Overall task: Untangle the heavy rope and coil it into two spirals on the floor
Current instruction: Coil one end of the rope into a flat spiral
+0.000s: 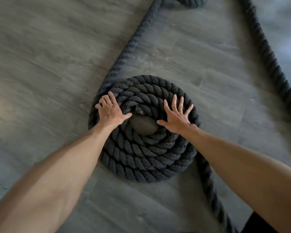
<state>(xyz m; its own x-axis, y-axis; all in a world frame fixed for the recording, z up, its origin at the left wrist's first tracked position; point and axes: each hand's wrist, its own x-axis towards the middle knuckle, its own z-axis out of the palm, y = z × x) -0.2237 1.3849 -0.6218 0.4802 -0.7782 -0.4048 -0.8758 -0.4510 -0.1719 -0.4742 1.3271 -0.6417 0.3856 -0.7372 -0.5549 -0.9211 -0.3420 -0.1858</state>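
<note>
On the grey plank-patterned floor (pixel 40 56), straight below the camera, the rope (pixel 141 158) lies wound into a flat spiral (pixel 144 84) of several close turns, its smooth capped end (pixel 143 126) tucked at the centre. The left hand (pixel 111 112) sits on the left side of it, fingers (pixel 102 101) bent and hooked over the outer turns, thumb reaching toward the centre. The right hand (pixel 176 117) presses flat on the right side, fingers straight and spread, clasping nothing.

A loose run (pixel 133 41) leaves the left rim toward the top of view, where a dark heap (pixel 190 1) of more rope shows. A second run (pixel 262 52) curves down the right side, well apart from the coil.

The rope is thick and coarsely twisted. It looks heavy, stiff to bend and far from fragile, with a rough lay that should give a sure hold. The turns may want to spring outward, so flat palms on top seem the best way to hold them down, with any pull taken close to where the run leaves the rim. The floor looks hard and smooth, so the whole coil could slide on it. Little of the room shows beyond open floor
</note>
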